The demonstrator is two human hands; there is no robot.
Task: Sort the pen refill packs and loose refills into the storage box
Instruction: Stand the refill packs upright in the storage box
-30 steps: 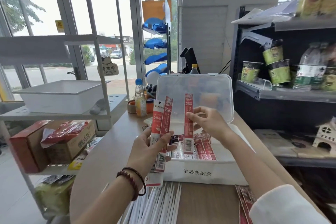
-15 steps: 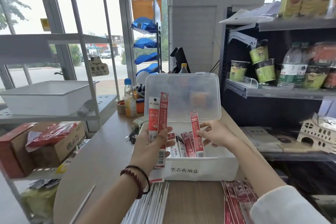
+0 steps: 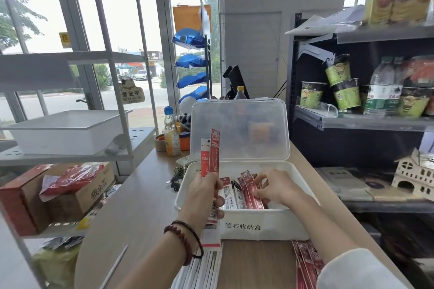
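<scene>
The left grip pinches two packs pointing to 12 o'clock; the box, where the right grip pinches a pack, is at 3 o'clock.

A wooden counter with a rounded near-left corner is shown. At its centre a white storage box is set, its clear lid raised. A row of loose white refills is laid at 6 o'clock, with a single refill apart at 8 o'clock. Red refill packs are spread at 5 o'clock. A drink bottle, a tape roll and keys are seen at 11 o'clock.
</scene>
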